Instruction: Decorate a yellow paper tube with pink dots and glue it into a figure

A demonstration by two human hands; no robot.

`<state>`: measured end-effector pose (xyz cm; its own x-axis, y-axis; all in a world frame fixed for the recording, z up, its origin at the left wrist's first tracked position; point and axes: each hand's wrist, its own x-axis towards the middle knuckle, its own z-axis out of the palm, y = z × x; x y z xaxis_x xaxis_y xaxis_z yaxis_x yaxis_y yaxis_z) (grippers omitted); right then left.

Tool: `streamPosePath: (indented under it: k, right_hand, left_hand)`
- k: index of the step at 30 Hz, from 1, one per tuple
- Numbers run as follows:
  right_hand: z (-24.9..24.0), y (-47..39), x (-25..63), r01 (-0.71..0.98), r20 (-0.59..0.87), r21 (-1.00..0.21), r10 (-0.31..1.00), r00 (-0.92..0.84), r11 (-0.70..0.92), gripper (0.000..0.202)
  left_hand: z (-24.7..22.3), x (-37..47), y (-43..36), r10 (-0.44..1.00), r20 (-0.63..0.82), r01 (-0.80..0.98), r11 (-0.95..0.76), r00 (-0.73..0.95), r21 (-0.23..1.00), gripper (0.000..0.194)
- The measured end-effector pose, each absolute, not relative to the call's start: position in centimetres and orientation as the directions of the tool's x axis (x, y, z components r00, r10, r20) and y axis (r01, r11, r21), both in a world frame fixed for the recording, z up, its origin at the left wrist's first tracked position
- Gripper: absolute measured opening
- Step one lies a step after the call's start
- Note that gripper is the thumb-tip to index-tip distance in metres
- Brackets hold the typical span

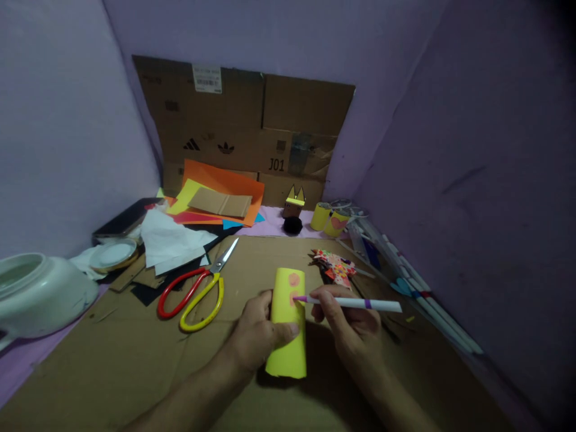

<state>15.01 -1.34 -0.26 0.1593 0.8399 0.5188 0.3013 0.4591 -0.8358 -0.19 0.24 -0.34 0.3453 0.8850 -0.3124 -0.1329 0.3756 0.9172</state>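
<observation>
A yellow paper tube (283,354) is gripped in my left hand (258,330), with the thumb across its front. Two small pinkish-orange drawn shapes show on its upper part. Between the fingers of my right hand (348,324) is a white felt-tip pen (382,305) with a purple band. Its purple tip touches the tube at the lower drawn shape. Left of the tube lie scissors (211,273) with one red and one yellow handle, blades apart. Just beyond my right hand lies a floral-patterned piece (335,267).
A cardboard sheet (148,366) covers the work surface. White paper pieces (173,240), coloured sheets (252,195) and a pale ceramic pot (54,294) are on the left. Yellow rolls (320,216) and a pointed-eared craft piece (294,204) stand at the back. Long white sticks (443,321) line the right wall.
</observation>
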Motion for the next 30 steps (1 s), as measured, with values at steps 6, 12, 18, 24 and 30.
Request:
streamPosePath:
  k: [6,12,18,24,30]
  right_hand:
    - [0.07,-1.32,14.98,0.316,0.527,-0.835,0.821,0.221,0.451,0.021]
    - [-0.16,-1.37,15.28,0.33,0.501,-0.848,0.829,0.246,0.415,0.024]
    - [-0.42,-1.44,15.46,0.32,0.463,-0.867,0.853,0.239,0.381,0.026]
    - [-0.61,-1.48,15.67,0.342,0.448,-0.868,0.865,0.228,0.359,0.027]
    - [-0.54,-1.29,15.53,0.35,0.457,-0.862,0.86,0.225,0.366,0.026]
  left_hand:
    - [-0.15,-0.1,0.17,0.883,-0.311,-0.149,0.381,0.353,0.913,0.045]
    - [-0.06,-0.11,0.08,0.889,-0.305,-0.151,0.372,0.34,0.916,0.041]
    - [-0.01,-0.05,0.03,0.886,-0.33,-0.15,0.393,0.325,0.907,0.043]
    - [0.1,-0.04,0.17,0.89,-0.328,-0.151,0.389,0.318,0.909,0.044]
    - [-0.07,-0.01,0.15,0.881,-0.332,-0.145,0.397,0.337,0.906,0.047]
